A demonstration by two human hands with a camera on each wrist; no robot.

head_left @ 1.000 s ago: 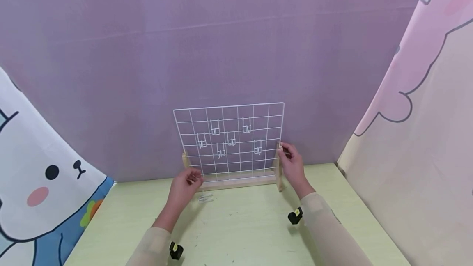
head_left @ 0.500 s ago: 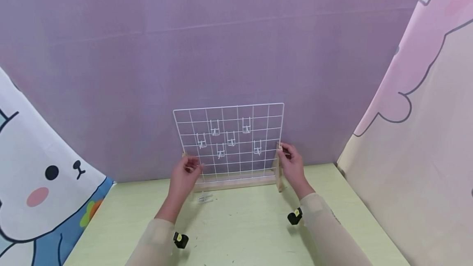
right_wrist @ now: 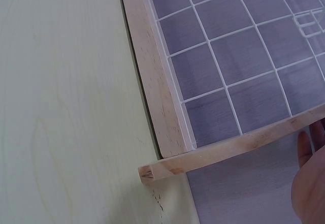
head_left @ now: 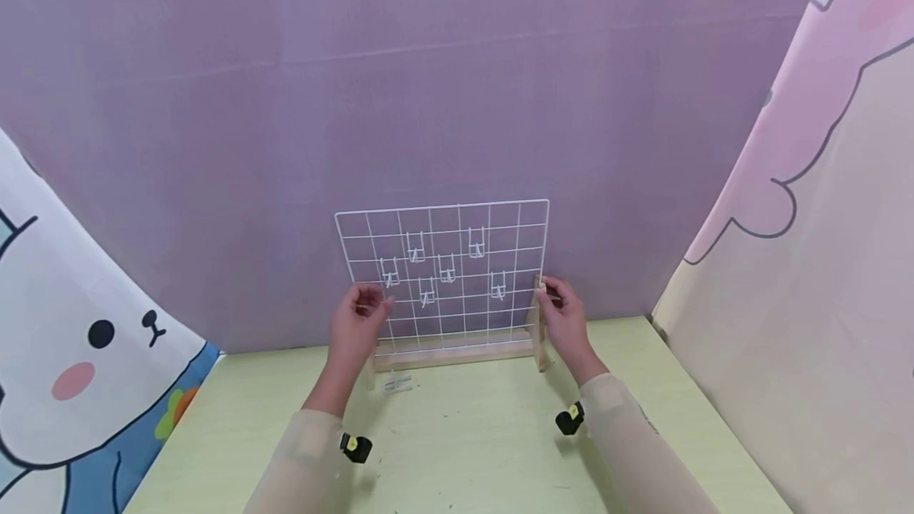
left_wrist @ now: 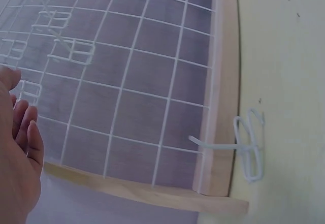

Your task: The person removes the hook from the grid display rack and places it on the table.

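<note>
White wire grid panel (head_left: 443,272) stands upright in a pale wooden base frame (head_left: 457,351) at centre frame in the head view, its long axis running left to right across the green tabletop (head_left: 471,450) and its face turned toward me. I see my left hand (head_left: 360,320) at the panel's left edge with fingers curled, apparently pinching something small against the wire, though I cannot make out what. My right hand (head_left: 564,316) is wrapped round the right wooden upright (head_left: 539,324). Six small white wire hooks (head_left: 446,268) hang on the grid, all right of my left hand and nearer to it than to my right. One loose white wire hook (head_left: 397,381) lies on the table just in front of the base, below my left hand.

From the left wrist view, the hand's fingers (left_wrist: 23,132) sit at the left edge of frame, close to the grid (left_wrist: 127,82); whether they pinch anything is hidden. That loose hook (left_wrist: 246,148) lies right of the wooden rail (left_wrist: 223,107), touching it, long axis parallel to the rail.

From the right wrist view, only fingertips (right_wrist: 310,183) show at lower right, behind the wooden upright (right_wrist: 228,150).
</note>
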